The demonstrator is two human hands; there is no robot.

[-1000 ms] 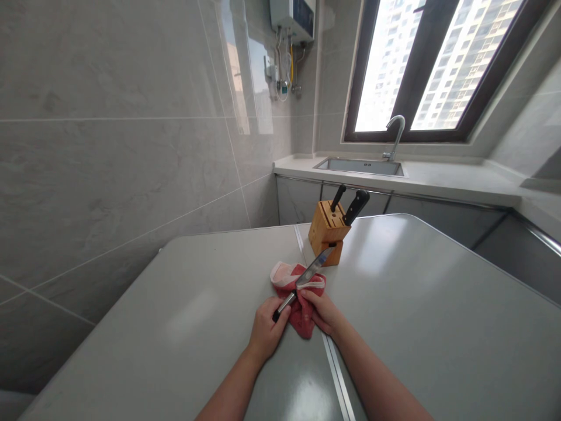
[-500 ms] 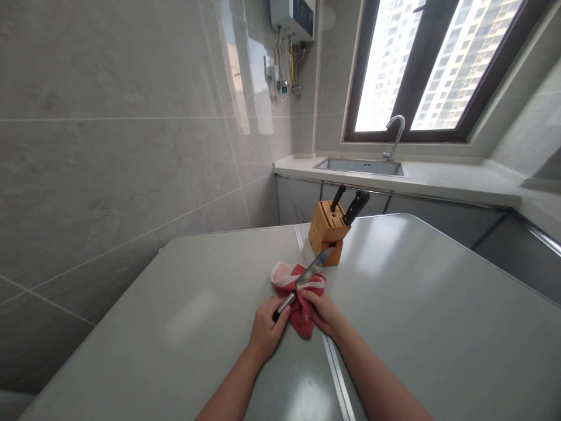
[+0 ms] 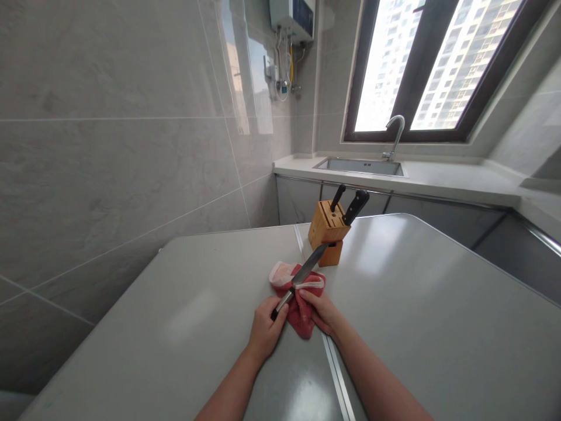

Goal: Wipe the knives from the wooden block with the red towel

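A grey tiled wall [image 3: 123, 169] ran up the left side, and the pale table [image 3: 131, 327] spread out beneath it. The left hand [image 3: 267, 323] was closed around the handle of a knife [image 3: 307, 269], its fingers wrapped snugly with the thumb along the near side. Further back, a water heater [image 3: 294, 20] hung on the wall with its pipes below. A bunched red cloth [image 3: 301, 323] with a pale end and white trim lay on the table under the knife, whose blade slanted up and to the right across it. The right hand [image 3: 324, 311] pinched the cloth from its right side, thumb on top, the other fingers partly hidden. The blade's tip overlapped a wooden knife block [image 3: 326, 224] in view; whether they touched could not be told. Two black handles [image 3: 356, 206] stuck up from the block. Behind it sat a sink [image 3: 362, 167], then a curved faucet [image 3: 399, 137] before a dark-framed window [image 3: 412, 76].
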